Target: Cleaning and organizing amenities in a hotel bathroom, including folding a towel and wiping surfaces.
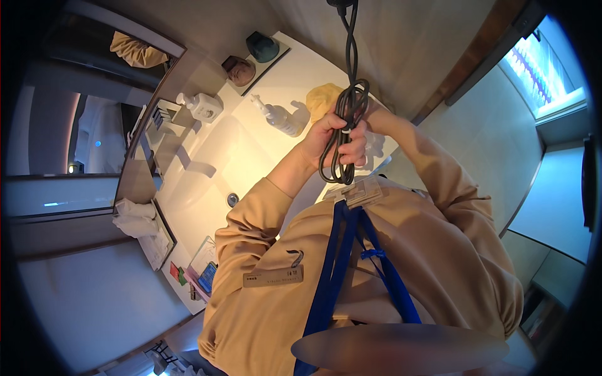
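Observation:
My left hand grips a bundled black electrical cable, folded into loops. From the loops, the doubled cable runs up to a black fitting at the top edge. Just behind the bundle is my right hand, its fingers mostly hidden. A bunched yellow cloth shows past the cable at the right hand's fingers and appears held there. Left of the cloth, a clear bottle with a white pump top stands on the white washbasin counter. Card holders on a blue lanyard hang below the left hand.
Two cups, one brown and one dark green, stand on a tray. A white pump dispenser is behind the basin, whose drain shows. White towels and small packets lie at left. A mirror lines the wall.

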Demonstrator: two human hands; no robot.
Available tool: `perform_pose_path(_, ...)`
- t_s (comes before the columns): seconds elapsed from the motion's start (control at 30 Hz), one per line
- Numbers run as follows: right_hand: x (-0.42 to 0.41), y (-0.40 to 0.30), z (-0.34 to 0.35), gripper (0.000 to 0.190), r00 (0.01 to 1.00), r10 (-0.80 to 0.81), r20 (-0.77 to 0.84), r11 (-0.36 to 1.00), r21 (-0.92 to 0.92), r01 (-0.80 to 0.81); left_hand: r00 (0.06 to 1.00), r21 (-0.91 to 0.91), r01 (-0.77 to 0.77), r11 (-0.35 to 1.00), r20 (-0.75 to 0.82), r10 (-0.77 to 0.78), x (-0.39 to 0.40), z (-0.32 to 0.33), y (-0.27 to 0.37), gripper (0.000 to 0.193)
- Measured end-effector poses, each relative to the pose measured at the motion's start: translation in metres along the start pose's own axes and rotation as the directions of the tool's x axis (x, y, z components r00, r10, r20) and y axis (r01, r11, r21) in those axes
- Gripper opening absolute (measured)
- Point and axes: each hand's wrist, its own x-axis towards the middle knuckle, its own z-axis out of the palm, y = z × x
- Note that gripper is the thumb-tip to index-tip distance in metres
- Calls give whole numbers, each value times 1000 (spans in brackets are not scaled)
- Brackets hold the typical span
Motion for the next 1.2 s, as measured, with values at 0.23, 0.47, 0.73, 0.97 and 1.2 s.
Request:
perform_pose_path(0.23,-49,-26,-8,23,991,-132,-22,715,-694,80,864,126,-14,992,-497,76,-4,-12,8,24)
perform_pose_path(0.47,-72,-46,3,21,992,-80,-94,806,-592,8,812,455,182,872,-570,128,8,-3,2,32)
perform_pose_path(0.73,-76,-51,24,19,956,-182,-230,838,-545,28,856,364,55,930,-496,143,3,-6,2,42)
perform_pose_path(0.97,-76,-41,32,17,908,-298,-293,811,-579,80,907,258,9,966,-408,100,2,-5,0,44)
perform_pose_path(1.2,-80,-42,37,15,922,-297,-247,877,-454,160,880,301,18,953,-457,128,4,1,0,45)
